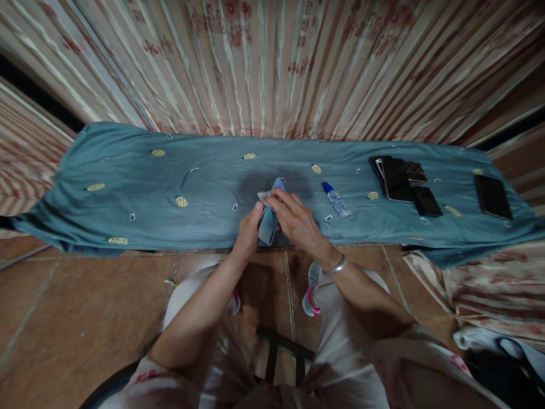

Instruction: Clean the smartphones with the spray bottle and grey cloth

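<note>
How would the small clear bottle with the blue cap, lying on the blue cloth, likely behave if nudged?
The small clear bottle with the blue cap lies on its side, so its rounded body would probably roll rather than tip. It looks like thin plastic, likely light and easily knocked. The wrinkled blue cloth under it may damp any roll. It lies apart from the right hand.

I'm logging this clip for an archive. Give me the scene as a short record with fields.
surface: blue-green cloth over a long table
left hand: holds a phone by its edge
right hand: presses a small whitish wipe on the phone
nearby: small blue-capped bottle, lying flat
far right: stack of dark phones; one dark phone apart
</note>
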A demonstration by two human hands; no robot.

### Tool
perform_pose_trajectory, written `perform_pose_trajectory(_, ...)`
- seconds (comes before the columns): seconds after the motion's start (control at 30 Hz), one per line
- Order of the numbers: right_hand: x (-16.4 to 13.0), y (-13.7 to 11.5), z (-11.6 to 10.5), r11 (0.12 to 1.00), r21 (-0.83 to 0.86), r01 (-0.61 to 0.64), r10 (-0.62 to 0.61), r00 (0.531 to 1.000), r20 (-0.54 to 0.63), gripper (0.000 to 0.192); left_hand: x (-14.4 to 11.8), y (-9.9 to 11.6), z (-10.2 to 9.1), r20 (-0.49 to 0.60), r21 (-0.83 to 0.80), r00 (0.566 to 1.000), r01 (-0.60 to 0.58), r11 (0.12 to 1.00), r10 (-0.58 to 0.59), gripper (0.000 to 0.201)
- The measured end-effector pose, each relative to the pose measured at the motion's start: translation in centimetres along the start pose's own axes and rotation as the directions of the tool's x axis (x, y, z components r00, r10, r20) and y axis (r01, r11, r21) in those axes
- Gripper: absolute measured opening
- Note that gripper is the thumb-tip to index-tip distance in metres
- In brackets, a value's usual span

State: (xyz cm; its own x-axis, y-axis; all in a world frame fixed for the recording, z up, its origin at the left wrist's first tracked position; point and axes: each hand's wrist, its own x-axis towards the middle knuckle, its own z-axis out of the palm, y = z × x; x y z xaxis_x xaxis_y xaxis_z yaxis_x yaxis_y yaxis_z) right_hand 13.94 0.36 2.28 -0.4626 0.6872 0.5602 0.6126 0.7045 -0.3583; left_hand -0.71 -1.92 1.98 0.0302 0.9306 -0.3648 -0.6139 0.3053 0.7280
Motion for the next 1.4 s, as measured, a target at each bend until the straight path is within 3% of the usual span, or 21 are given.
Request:
perform_pose_trajectory(0.13, 0.4, 1.3, 0.0, 0.998, 0.017, -0.060, 0.061, 0.998, -0.030, 0.042, -0.4, 0.1, 0.4, 0.025, 0.104, 0.999, -0.030, 0.994, 0.028, 0.034)
perform_pose_trajectory(0.4, 0.8, 3.6, 0.4, 0.979, 0.090, -0.185, 0.195, 0.975, -0.110, 0.039, -0.7, -0.4, 0.8, 0.057, 0.129, 0.998, -0.022, 0.991, 0.015, 0.041)
perform_pose_trajectory(0.6, 1.2, 5.0, 0.4, 0.949, 0.166, -0.268, 0.290, 0.949, -0.127, 0.036, -0.7, -0.6, 0.8, 0.044, 0.146, 0.999, 0.007, 0.989, -0.014, 0.043)
perform_pose_trajectory(0.9, 1.0, 5.8, 0.9, 0.869, 0.308, -0.386, 0.432, 0.897, -0.095, 0.033, -1.4, 0.3, 0.9, 0.032, 0.144, 0.998, -0.052, 0.988, 0.048, 0.046)
perform_pose_trajectory(1.03, 1.0, 5.9, 1.5, 0.704, 0.521, -0.483, 0.596, 0.801, -0.063, 0.033, -1.6, 0.6, 1.1, 0.025, 0.118, 0.997, -0.074, 0.990, 0.071, 0.046)
perform_pose_trajectory(1.2, 1.2, 5.6, 2.0, 0.285, 0.829, -0.481, 0.752, 0.649, 0.118, 0.037, -1.7, 0.5, 1.5, 0.012, 0.074, 0.996, -0.085, 0.994, 0.085, 0.045)
perform_pose_trajectory(1.27, 1.3, 5.0, 2.1, 0.170, 0.870, -0.463, 0.762, 0.621, 0.182, 0.038, -1.5, 0.4, 1.7, 0.007, 0.063, 0.995, -0.101, 0.993, 0.101, 0.046)
perform_pose_trajectory(1.4, 1.3, 3.3, 2.1, 0.043, 0.890, -0.454, 0.748, 0.605, 0.272, 0.041, -1.3, 0.5, 2.0, 0.004, 0.070, 0.987, -0.160, 0.985, 0.160, 0.051)
